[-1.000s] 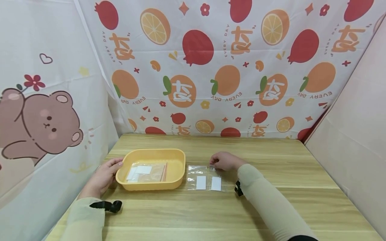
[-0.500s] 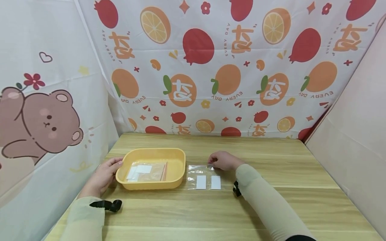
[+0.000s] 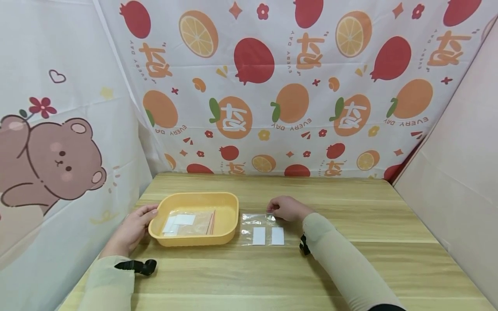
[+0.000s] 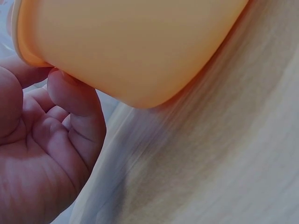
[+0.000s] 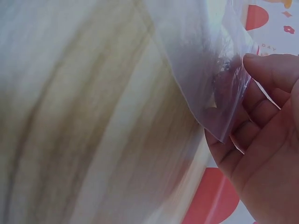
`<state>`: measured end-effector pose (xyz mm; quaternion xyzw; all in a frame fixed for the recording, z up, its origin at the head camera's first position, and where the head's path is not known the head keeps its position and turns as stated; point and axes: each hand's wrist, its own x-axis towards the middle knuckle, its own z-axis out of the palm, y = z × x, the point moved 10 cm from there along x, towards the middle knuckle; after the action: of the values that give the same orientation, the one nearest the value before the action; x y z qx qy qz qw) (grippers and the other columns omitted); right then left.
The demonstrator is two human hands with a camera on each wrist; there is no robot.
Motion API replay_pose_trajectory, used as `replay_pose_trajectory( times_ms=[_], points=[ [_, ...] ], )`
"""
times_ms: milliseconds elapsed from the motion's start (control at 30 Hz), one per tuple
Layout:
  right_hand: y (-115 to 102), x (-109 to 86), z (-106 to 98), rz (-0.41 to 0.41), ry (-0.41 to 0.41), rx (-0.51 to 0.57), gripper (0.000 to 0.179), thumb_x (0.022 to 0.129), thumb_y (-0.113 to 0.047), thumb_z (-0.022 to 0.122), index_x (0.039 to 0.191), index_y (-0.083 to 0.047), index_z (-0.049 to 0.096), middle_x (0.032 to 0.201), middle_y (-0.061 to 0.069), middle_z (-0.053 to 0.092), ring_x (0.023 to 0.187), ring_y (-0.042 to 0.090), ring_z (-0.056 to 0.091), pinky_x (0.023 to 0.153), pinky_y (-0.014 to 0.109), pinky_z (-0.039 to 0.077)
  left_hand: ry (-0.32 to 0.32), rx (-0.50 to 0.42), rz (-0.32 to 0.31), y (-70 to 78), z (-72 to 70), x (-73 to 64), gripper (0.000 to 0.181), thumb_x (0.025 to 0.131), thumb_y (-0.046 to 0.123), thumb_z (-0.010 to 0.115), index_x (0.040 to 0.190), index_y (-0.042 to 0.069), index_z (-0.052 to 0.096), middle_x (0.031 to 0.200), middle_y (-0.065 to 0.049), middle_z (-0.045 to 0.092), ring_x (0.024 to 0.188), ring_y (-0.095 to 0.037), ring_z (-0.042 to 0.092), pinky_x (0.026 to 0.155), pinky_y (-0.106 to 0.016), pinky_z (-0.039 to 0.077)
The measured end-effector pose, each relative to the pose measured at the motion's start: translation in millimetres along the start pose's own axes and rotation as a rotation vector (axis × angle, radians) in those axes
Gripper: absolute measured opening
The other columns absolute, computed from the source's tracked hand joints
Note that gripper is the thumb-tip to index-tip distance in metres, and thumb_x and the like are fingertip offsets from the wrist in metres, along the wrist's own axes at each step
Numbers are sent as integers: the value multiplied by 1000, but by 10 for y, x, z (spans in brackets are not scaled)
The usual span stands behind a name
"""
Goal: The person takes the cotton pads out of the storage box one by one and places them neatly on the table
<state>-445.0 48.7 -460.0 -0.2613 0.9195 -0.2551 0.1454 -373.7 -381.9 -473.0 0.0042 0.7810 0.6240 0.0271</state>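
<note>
My left hand [image 3: 130,231] grips the left rim of a yellow plastic tray [image 3: 223,239]. Its thumb and fingers meet at the rim in the left wrist view, against the tray's outer wall [image 4: 140,51]. My right hand [image 3: 288,209] pinches the top edge of a clear zip bag [image 5: 210,88] between thumb and fingers. A white card [image 3: 278,236] shows inside that bag. Close on its left lies a second clear bag [image 3: 247,237] with another white card [image 3: 259,236], the two bags overlapping at their edges.
Inside the tray, clear zip bags [image 3: 200,221] lie stacked with white cards [image 3: 185,219] and red zip strips [image 3: 211,222]. The wooden table [image 3: 218,280] meets a fruit-print cloth [image 3: 256,99] behind, with cloth walls at both sides.
My right hand has shifted slightly left, bringing its bag closer to the second one. The left hand and the tray have stayed in place.
</note>
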Motion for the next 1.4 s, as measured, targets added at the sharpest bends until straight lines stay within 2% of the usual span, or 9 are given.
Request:
replay_pose_trajectory(
  times_ms=[233,433,567,800,900,1067,1233,1400],
  points=[
    [-6,-8,11,2,-1,46,13,100,-8,61,105,-15,71,94,-2,65,79,16,57,69,32,50,0,-2,0,2,8,-30,62,110,34,46,149,-12,32,123,-7,59,96,-9,64,78,-30,57],
    [1,-10,-30,3,14,68,14,101,-10,61,109,-14,71,96,0,67,77,16,60,69,32,51,13,14,-3,0,9,-18,64,109,36,46,150,-11,31,132,-17,53,98,-9,63,79,-30,57],
    [3,-15,-51,0,11,91,15,101,-12,61,113,-13,71,100,1,69,81,17,61,71,33,52,15,18,-11,-10,4,-16,64,109,36,45,151,-10,31,134,-18,52,98,-8,63,79,-30,57],
    [6,-5,-94,-1,31,79,16,101,-15,62,115,-16,71,102,-5,67,85,17,60,72,34,52,18,22,1,24,9,-24,63,110,35,45,150,-11,31,135,-22,51,97,-9,63,78,-30,57],
    [-18,-6,-104,-13,34,68,19,101,-13,61,118,-14,70,106,-4,67,89,16,59,78,35,52,18,21,-1,28,17,-32,62,110,35,44,150,-11,31,135,-23,50,97,-9,63,78,-30,57],
    [-91,-34,-137,-36,43,77,23,101,-12,59,122,-12,69,114,1,68,99,14,60,91,40,50,20,15,-8,28,19,-43,62,110,34,44,150,-11,31,133,-19,53,97,-9,64,78,-30,57],
    [-190,-86,-219,-38,62,120,25,101,-14,60,124,-13,68,116,2,67,105,14,61,96,42,49,16,12,-8,32,20,-32,62,110,34,45,151,-10,31,128,-11,57,95,-9,64,77,-30,57],
    [-363,-102,-251,-73,60,113,25,102,-16,60,126,-11,67,119,5,68,106,13,62,96,41,50,20,15,-11,33,19,-40,62,110,34,44,151,-10,30,132,-17,54,96,-9,64,77,-30,57]
  ],
)
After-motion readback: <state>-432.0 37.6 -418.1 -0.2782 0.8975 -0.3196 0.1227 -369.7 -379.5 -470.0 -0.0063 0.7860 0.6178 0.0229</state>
